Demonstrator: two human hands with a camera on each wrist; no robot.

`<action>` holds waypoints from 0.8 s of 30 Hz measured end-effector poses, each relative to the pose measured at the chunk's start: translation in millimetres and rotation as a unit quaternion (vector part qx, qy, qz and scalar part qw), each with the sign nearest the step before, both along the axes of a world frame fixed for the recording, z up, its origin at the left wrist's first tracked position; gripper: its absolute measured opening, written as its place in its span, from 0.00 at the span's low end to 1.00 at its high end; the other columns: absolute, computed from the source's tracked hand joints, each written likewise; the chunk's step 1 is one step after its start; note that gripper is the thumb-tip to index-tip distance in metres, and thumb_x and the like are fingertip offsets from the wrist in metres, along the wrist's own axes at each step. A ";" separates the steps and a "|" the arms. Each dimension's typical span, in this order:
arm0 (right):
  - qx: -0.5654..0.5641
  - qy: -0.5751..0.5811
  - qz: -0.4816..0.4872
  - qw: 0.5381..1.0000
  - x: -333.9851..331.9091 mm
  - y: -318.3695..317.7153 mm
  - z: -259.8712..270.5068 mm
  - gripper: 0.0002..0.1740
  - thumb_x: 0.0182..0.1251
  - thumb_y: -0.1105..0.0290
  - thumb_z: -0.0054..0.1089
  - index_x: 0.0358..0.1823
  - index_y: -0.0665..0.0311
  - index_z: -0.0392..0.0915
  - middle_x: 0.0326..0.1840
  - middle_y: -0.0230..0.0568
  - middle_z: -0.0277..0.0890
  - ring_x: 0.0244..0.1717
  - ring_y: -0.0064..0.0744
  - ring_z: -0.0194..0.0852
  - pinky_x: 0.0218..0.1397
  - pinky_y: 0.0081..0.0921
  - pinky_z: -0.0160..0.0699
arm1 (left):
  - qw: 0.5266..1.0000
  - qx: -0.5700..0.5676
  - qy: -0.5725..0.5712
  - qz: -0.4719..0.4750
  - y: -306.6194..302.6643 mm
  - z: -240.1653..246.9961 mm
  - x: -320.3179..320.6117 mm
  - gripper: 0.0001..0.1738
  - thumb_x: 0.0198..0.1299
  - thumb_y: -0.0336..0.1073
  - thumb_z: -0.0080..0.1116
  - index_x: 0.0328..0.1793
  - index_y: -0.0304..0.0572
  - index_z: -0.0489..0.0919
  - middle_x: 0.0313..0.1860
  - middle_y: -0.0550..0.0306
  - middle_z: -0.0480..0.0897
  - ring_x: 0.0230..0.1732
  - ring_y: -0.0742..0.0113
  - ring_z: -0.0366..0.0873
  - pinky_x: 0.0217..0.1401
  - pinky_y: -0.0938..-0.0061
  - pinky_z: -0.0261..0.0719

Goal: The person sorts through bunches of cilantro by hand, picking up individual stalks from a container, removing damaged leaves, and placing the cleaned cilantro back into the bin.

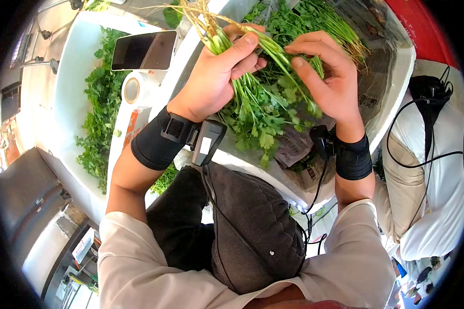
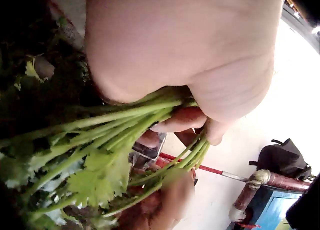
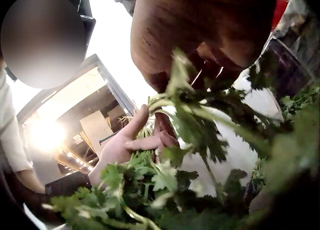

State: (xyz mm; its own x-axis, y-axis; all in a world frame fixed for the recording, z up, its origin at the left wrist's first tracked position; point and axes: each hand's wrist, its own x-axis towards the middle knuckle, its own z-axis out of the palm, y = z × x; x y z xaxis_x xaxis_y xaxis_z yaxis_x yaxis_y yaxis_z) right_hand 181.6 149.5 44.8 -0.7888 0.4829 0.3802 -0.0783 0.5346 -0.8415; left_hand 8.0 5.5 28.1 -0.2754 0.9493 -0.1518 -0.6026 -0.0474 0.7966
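Observation:
A bunch of leafy green herbs [image 1: 258, 100] with pale roots hangs from the left hand [image 1: 216, 72], whose fingers and thumb curl round the stems near the root end. Beside it the right hand [image 1: 330, 77] pinches a few stems of the bunch between thumb and fingers. In the left wrist view, the stems [image 2: 120, 125] pass under the left palm [image 2: 185, 45]. The right wrist view has the right hand [image 3: 200, 35] above the leaves [image 3: 150, 185], with the left hand [image 3: 127, 145] behind them.
More herbs [image 1: 314, 26] lie in a lined white foam box [image 1: 404, 67] under the hands. At the left stands another white box [image 1: 69, 87] with loose greens [image 1: 100, 103]. A phone [image 1: 144, 50] and a white roll [image 1: 132, 90] sit between the boxes. Cables hang from both wrists.

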 end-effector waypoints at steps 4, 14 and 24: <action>0.010 0.042 0.050 0.998 -0.4 -0.6 3.3 0.13 0.63 0.78 0.71 0.49 0.66 0.87 0.47 0.42 0.84 0.48 0.36 0.82 0.53 0.29 0.80 | 0.998 0.018 -0.056 -0.026 -1.4 2.8 -2.2 0.16 0.82 0.42 0.50 0.67 0.42 0.74 0.37 0.70 0.74 0.24 0.84 0.59 0.49 0.74 0.76; 0.043 0.016 0.040 0.998 -2.2 -4.8 2.0 0.13 0.62 0.77 0.74 0.49 0.67 0.87 0.43 0.41 0.84 0.40 0.33 0.82 0.44 0.27 0.81 | 0.997 0.041 -0.036 -0.058 -0.8 -10.8 -3.4 0.14 0.74 0.37 0.65 0.60 0.40 0.81 0.42 0.68 0.82 0.36 0.82 0.72 0.45 0.83 0.75; 0.115 0.017 0.001 0.993 -1.8 -1.1 5.9 0.11 0.61 0.79 0.73 0.45 0.65 0.89 0.40 0.42 0.85 0.39 0.37 0.85 0.43 0.28 0.83 | 0.982 -0.024 0.189 -0.009 -1.3 -5.9 7.6 0.13 0.76 0.35 0.62 0.62 0.41 0.78 0.42 0.65 0.80 0.37 0.82 0.72 0.39 0.85 0.72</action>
State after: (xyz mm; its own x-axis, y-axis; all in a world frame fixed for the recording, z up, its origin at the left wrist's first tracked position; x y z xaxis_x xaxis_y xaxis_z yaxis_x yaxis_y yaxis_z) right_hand 179.7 148.4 50.7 -0.7743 0.3793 0.5066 -0.1051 0.7123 -0.6939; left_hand 15.6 4.2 22.2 -0.3039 0.9487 -0.0869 -0.2641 0.0037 0.9645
